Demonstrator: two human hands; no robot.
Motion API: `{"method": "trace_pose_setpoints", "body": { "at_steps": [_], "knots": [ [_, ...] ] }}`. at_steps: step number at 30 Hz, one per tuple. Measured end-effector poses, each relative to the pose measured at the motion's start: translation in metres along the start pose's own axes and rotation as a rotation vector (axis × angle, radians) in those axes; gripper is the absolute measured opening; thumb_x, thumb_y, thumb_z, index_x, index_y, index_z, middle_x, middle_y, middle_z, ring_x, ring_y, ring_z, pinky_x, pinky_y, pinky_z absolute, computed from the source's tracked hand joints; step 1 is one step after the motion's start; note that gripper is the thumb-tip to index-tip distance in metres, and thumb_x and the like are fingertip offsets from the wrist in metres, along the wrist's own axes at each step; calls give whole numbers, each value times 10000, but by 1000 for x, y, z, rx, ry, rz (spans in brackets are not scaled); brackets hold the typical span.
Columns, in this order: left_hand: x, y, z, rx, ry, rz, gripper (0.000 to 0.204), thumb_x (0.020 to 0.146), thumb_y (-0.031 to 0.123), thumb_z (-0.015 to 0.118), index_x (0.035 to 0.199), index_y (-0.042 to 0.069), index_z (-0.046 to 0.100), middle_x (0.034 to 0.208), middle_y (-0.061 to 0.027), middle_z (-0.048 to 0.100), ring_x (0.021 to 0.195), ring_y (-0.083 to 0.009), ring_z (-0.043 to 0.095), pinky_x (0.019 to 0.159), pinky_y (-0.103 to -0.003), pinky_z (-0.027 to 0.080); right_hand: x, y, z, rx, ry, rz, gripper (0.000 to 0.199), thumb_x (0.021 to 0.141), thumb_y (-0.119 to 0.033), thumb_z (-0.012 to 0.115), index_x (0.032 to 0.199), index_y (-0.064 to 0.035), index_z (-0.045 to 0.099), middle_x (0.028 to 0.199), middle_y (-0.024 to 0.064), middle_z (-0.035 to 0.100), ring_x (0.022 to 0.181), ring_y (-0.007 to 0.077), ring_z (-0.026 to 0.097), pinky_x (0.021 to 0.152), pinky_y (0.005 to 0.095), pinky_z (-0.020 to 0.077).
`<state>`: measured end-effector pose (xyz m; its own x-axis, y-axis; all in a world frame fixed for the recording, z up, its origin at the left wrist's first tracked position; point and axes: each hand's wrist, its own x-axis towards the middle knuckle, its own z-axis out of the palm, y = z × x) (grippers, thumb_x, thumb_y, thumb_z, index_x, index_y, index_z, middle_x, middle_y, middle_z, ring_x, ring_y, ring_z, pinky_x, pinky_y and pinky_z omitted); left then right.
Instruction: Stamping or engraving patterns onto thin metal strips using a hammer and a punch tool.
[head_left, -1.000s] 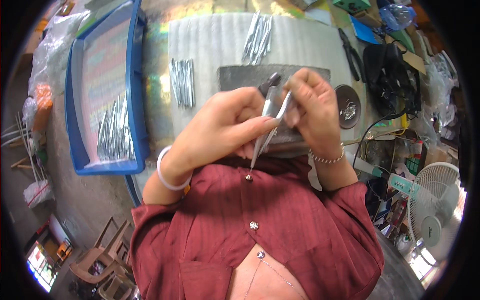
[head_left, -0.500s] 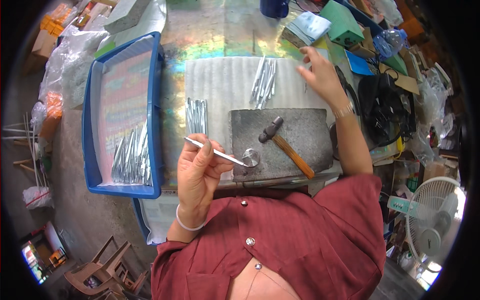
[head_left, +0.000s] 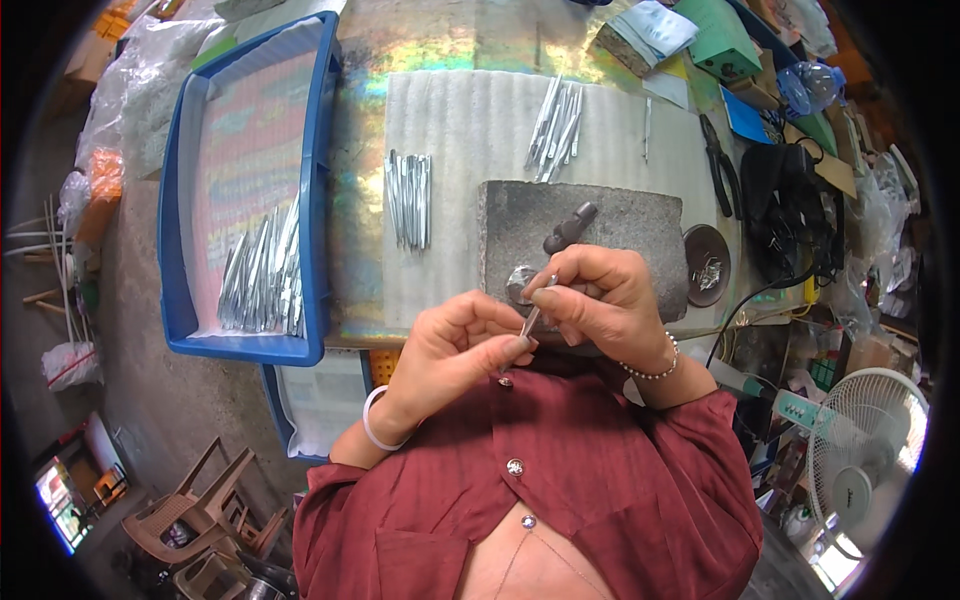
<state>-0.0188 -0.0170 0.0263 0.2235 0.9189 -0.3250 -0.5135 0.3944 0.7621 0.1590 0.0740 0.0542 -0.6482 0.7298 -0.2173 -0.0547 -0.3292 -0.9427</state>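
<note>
My left hand (head_left: pixel 450 345) is closed in a pinch on a slim silvery metal rod (head_left: pixel 531 321), held low in front of my shirt. The fingertips of my right hand (head_left: pixel 605 300) grip the rod's upper end. Just beyond them is a dark grey stone block (head_left: pixel 640 225). On it lies a hammer (head_left: pixel 571 227), its handle mostly hidden behind my right hand. A shiny round metal piece (head_left: pixel 519 284) sits at the block's left side, partly covered by my fingers. Two bundles of similar rods (head_left: pixel 408 200) and a single thin rod (head_left: pixel 647 130) lie on a white foam sheet (head_left: pixel 460 110).
To the left stands a blue tray (head_left: pixel 318 190) with many rods (head_left: pixel 265 275). Right of the block are a brown dish (head_left: pixel 692 245) of small metal bits and dark-handled pliers (head_left: pixel 722 175). A black bag (head_left: pixel 780 195), a plastic bottle (head_left: pixel 810 88) and a fan (head_left: pixel 865 450) are farther right.
My right hand has come back from the far right of the foam sheet to the rod in my left hand. The left hand has turned and moved toward the right. The view has shifted.
</note>
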Motion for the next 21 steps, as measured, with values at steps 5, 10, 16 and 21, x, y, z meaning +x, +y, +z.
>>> {"method": "trace_pose_setpoints", "body": {
  "at_steps": [5,10,16,21],
  "knots": [
    [-14,-1,-2,314,-40,123,128,889,29,596,978,-43,541,782,-65,667,703,-68,614,644,-210,500,-2,7,12,-15,-31,84,98,882,-65,620,900,29,601,677,20,608,523,17,492,449,160,376],
    [-17,3,-9,244,-136,8,113,913,-8,530,1021,-37,513,895,-126,657,811,-139,624,716,-261,508,1,12,20,68,-5,129,94,881,-62,619,897,28,600,660,12,592,512,15,482,441,164,370],
    [-18,0,-13,160,-182,14,133,915,-5,526,1044,-34,511,910,-129,660,823,-149,635,714,-262,509,3,12,25,33,-37,139,88,879,-60,618,881,25,593,660,10,589,520,16,490,441,165,369],
    [-18,0,-13,38,-150,-49,108,924,46,536,1012,-12,514,872,-101,657,781,-135,635,672,-243,511,8,10,29,64,-37,183,113,892,-85,608,869,24,591,656,13,588,507,19,482,434,167,362]
  ]
}}
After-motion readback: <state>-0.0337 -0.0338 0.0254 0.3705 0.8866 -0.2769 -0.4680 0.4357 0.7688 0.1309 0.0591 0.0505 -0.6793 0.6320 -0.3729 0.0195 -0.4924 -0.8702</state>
